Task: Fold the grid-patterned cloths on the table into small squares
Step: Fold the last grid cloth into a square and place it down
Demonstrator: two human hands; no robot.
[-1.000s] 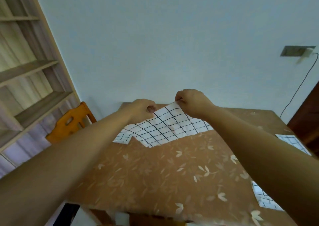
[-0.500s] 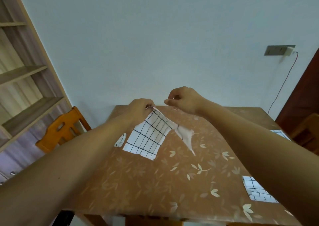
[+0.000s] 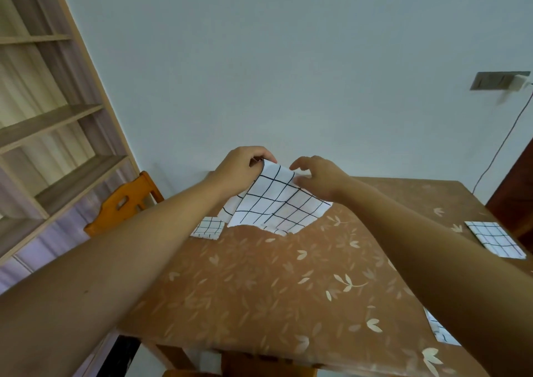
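A white cloth with a black grid (image 3: 274, 203) hangs doubled over above the far side of the table, its lower edge touching the tabletop. My left hand (image 3: 240, 172) pinches its top left corner. My right hand (image 3: 318, 179) pinches the cloth's upper right edge between thumb and fingers. A small folded grid cloth (image 3: 207, 227) lies on the table just left of the held one. Another folded grid cloth (image 3: 494, 239) lies near the right edge, and a third grid cloth (image 3: 439, 332) shows partly behind my right forearm.
The table (image 3: 259, 304) wears a brown cover with a pale leaf print. An orange wooden chair (image 3: 124, 203) stands at its far left corner. Wooden shelves (image 3: 52, 123) fill the left. A wall socket with a white plug and cable (image 3: 501, 80) is at the right.
My right hand had let go of the cloth half a second ago, and it now pinches the upper edge again. The cloth, then dangling from my left hand, is spread wider between both hands.
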